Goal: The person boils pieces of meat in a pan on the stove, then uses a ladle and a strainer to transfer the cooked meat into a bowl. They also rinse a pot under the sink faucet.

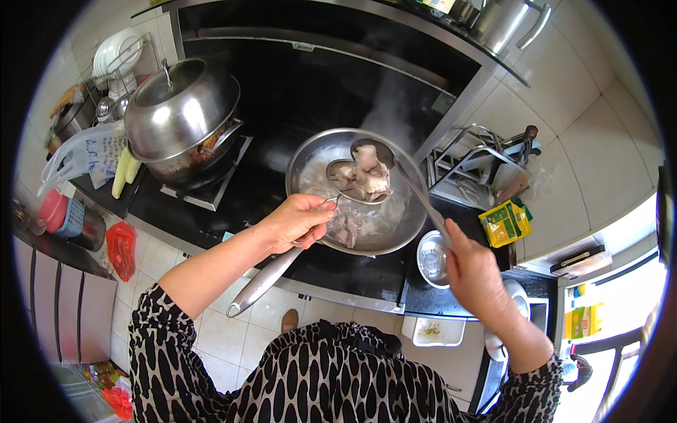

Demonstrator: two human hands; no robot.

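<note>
Above a steaming frying pan [407,219], my left hand [301,222] grips the thin handle of a skimmer [338,191]. Pale chunks of cooked meat [370,177] are heaped in the skimmer. My right hand [473,267] holds the long handle of a metal ladle [389,150], whose bowl is against the far side of the heap. More pieces of meat [345,232] lie in cloudy liquid in the pan. The pan's metal handle [267,283] extends toward me, beneath my left wrist.
A lidded wok [182,119] occupies the left burner, with corn [122,172] beside it. Near my right hand stands a metal bowl [433,259]. A utensil rack [465,164] and a yellow packet [505,223] are farther right. Below the counter edge is a white tray [436,338].
</note>
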